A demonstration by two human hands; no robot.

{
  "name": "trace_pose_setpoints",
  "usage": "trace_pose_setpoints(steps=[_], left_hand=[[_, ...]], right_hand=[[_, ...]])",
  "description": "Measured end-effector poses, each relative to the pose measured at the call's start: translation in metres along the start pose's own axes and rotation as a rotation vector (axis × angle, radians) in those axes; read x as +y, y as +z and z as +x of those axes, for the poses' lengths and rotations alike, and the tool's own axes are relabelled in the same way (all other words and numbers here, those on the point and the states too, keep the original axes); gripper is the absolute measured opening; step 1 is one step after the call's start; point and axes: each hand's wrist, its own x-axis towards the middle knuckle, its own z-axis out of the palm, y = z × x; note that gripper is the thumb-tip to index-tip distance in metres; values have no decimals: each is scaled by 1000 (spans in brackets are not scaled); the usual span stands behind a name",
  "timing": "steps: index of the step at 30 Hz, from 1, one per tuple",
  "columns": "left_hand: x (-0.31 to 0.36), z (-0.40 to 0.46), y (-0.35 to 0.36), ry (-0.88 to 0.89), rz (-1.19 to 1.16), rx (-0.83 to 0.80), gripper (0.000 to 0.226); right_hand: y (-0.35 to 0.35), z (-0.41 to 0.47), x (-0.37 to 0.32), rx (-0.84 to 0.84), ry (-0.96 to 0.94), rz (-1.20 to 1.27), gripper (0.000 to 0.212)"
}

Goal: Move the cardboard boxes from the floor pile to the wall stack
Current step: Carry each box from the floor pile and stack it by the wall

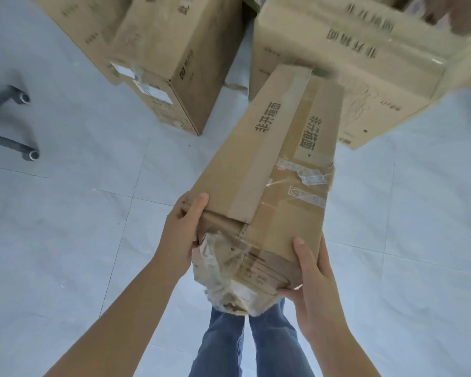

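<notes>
Head view, item 1: long box, one, cardboard, held above the tiled floor in front of the person; long axis runs from the near end at the hands up and away to the right, far end pointing at and meeting the large box on the right. Brown tape along its top, torn labels on the right face, crumpled clear plastic at the near end.

Left hand: grips the near left edge, thumb on top. Right hand: wraps the near right corner, thumb on the side face, fingers under. Hands apart, the box between them.

Other boxes: two clearly seen, standing on the floor beyond, left one and right one, a gap between.

Chair base: one, two castors visible, left edge.

Jeans legs: two, below the box
</notes>
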Motion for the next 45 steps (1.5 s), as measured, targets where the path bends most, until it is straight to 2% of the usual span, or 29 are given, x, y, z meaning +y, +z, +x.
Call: trace_pose_setpoints(steps=[4, 9, 18, 24, 26, 31, 34, 38, 45], left_hand=[[35, -72, -28, 31, -7, 94, 19], [55, -155, -66, 107, -113, 217, 21], [87, -254, -92, 301, -415, 406, 25], [78, -303, -95, 355, -589, 596, 27], [67, -323, -90, 381, -681, 681, 28], [21, -368, -49, 396, -867, 984, 24], [-14, -399, -14, 398, -990, 1169, 18], [-66, -449, 31, 386, -1153, 1354, 24], [-173, -535, 125, 386, -1448, 1704, 19]], right_hand=[[25, -70, -19, -21, 19, 6, 32], [50, -134, -36, -97, -74, -112, 30], [96, -185, -99, -381, -231, -362, 42], [117, -207, -119, -523, -200, -481, 32], [120, -216, -120, -621, -223, -557, 39], [111, -230, -119, -885, -270, -782, 35], [94, -243, -115, -1026, -230, -937, 55], [58, -270, -95, -1295, -175, -1155, 35], [-28, -334, -32, -1750, -79, -1461, 32]])
